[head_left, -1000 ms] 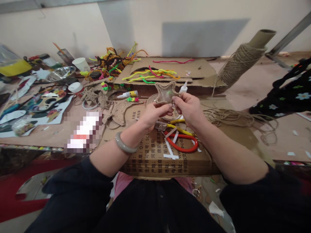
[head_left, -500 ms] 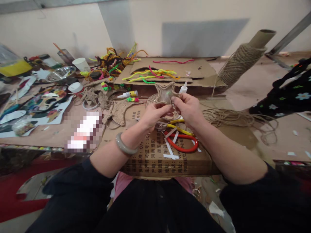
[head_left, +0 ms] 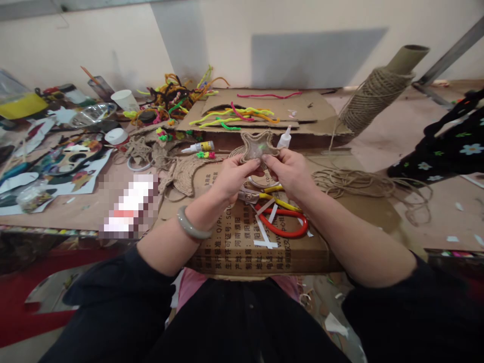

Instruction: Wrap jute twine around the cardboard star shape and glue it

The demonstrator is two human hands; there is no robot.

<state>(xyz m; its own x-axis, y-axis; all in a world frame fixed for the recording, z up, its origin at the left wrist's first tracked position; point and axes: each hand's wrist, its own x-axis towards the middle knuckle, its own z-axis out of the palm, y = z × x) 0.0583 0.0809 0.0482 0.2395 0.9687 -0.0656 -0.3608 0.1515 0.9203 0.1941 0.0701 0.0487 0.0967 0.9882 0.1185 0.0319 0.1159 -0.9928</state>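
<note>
Both hands hold up a small star shape [head_left: 258,144] edged with wound jute twine, above a flattened cardboard box [head_left: 245,242]. My left hand [head_left: 232,176], with a grey bangle on its wrist, pinches the star's lower left edge. My right hand [head_left: 289,171] pinches its lower right edge. A twine strand runs from the star toward loose coils [head_left: 351,182] at the right. Below the hands lie red-handled scissors [head_left: 282,224], yellow pipe cleaners and white paper strips.
A big twine spool [head_left: 372,98] leans at the back right. Glue bottles [head_left: 198,147] [head_left: 285,138], coloured pipe cleaners [head_left: 234,116], woven twine pieces [head_left: 181,174], a paper cup [head_left: 124,99] and printed paper cut-outs [head_left: 68,161] crowd the back and left. A floral-sleeved person [head_left: 449,141] is at the right.
Both hands shifted slightly up and apart along the star's lower edge, and the star tilted a little. Nothing else moved.
</note>
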